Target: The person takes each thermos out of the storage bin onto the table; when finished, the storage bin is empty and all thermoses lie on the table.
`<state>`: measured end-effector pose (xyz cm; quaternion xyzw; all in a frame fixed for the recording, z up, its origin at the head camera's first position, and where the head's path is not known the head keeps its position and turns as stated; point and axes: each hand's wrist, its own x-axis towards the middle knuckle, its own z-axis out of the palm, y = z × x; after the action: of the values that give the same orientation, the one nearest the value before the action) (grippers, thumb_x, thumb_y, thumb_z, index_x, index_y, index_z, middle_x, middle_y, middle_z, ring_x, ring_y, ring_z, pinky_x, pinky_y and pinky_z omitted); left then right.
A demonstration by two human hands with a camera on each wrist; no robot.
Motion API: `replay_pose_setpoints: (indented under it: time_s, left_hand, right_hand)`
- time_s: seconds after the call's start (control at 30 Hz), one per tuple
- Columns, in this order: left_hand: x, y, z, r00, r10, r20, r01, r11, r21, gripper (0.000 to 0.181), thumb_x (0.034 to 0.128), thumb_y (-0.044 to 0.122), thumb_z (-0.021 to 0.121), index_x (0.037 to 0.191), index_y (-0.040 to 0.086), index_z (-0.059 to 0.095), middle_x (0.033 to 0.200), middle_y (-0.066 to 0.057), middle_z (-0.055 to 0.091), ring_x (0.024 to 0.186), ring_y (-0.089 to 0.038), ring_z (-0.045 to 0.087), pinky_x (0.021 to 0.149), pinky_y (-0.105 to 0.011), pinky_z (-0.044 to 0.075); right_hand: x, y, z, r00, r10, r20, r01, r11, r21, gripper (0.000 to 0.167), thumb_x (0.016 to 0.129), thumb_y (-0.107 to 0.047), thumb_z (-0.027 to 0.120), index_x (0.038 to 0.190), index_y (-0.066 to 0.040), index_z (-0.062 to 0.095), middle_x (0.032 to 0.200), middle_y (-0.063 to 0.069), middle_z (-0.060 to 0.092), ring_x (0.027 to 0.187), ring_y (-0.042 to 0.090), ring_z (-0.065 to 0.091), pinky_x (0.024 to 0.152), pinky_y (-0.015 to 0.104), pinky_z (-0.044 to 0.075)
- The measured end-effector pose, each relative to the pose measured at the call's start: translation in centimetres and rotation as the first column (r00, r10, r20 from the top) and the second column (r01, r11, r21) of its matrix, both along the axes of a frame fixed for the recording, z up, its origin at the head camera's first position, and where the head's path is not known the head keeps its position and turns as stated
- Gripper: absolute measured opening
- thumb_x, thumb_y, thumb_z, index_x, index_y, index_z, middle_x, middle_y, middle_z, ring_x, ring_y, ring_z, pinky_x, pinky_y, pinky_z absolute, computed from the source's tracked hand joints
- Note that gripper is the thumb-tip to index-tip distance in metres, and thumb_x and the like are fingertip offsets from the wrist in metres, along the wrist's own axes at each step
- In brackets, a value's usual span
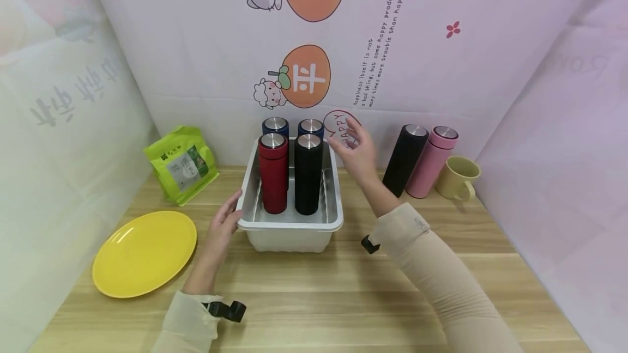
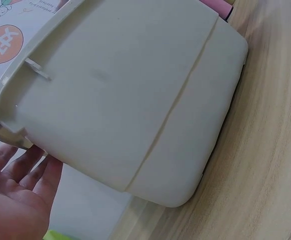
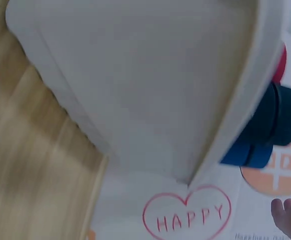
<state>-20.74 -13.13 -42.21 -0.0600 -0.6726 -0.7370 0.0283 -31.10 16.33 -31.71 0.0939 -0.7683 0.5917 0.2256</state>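
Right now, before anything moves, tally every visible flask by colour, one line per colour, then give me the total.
Red flask: 1
Black flasks: 2
Blue flasks: 2
Pink flask: 1
Total: 6

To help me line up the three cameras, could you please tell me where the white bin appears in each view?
Head: the white bin stands at the centre.
Left wrist: it fills the upper middle, seen aslant, cut by the top edge.
Right wrist: it fills the upper middle, also cut by the top edge.
Shared landmark: the wooden table, visible in all three.
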Motion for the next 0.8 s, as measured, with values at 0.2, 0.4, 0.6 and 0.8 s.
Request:
replay_pose_setpoints:
  time_s: [0.2, 0.4, 0.6, 0.8]
  left_hand:
    - [0.1, 0.2, 0.1, 1.000, 0.003, 0.003, -0.004, 0.999, 0.034, 0.050, 0.1017, 0.006, 0.038, 0.150, -0.004, 0.029, 0.156, -0.019, 0.023, 0.141, -0.030, 0.024, 0.111, -0.049, 0.025]
    - [-0.1, 0.1, 0.0, 1.000, 0.010, 0.017, -0.010, 1.000, 0.022, 0.050, 0.1019, 0.007, 0.039, 0.150, -0.001, 0.031, 0.157, -0.017, 0.024, 0.141, -0.027, 0.025, 0.111, -0.047, 0.027]
    - [-0.1, 0.0, 0.0, 1.000, 0.005, 0.012, -0.005, 1.000, 0.019, 0.050, 0.1017, 0.008, 0.039, 0.151, 0.000, 0.030, 0.157, -0.016, 0.024, 0.141, -0.027, 0.025, 0.111, -0.047, 0.027]
    - [-0.1, 0.0, -0.1, 1.000, 0.007, 0.004, -0.007, 1.000, 0.001, 0.051, 0.1014, 0.008, 0.040, 0.150, -0.002, 0.030, 0.156, -0.019, 0.024, 0.140, -0.032, 0.026, 0.109, -0.047, 0.030]
  right_hand:
    - [-0.1, -1.8, -1.1, 0.995, 0.091, 0.030, -0.091, 0.996, 0.021, 0.064, 0.085, -0.015, 0.078, 0.141, -0.004, 0.049, 0.139, 0.013, 0.050, 0.126, 0.030, 0.048, 0.100, 0.040, 0.044]
    - [-0.3, -2.6, -1.7, 0.985, 0.120, 0.121, -0.122, 0.993, 0.010, 0.066, 0.084, -0.020, 0.078, 0.142, -0.006, 0.049, 0.141, 0.012, 0.050, 0.126, 0.027, 0.048, 0.098, 0.034, 0.045]
    - [-0.6, -3.2, -2.1, 0.981, 0.108, 0.162, -0.117, 0.992, 0.047, 0.066, 0.084, -0.022, 0.079, 0.142, -0.011, 0.050, 0.140, 0.008, 0.051, 0.126, 0.024, 0.049, 0.101, 0.035, 0.042]
    - [-0.7, -3.7, -2.3, 0.979, 0.091, 0.181, -0.112, 0.988, 0.104, 0.064, 0.083, -0.025, 0.079, 0.141, -0.014, 0.052, 0.138, 0.011, 0.052, 0.122, 0.025, 0.052, 0.100, 0.036, 0.044]
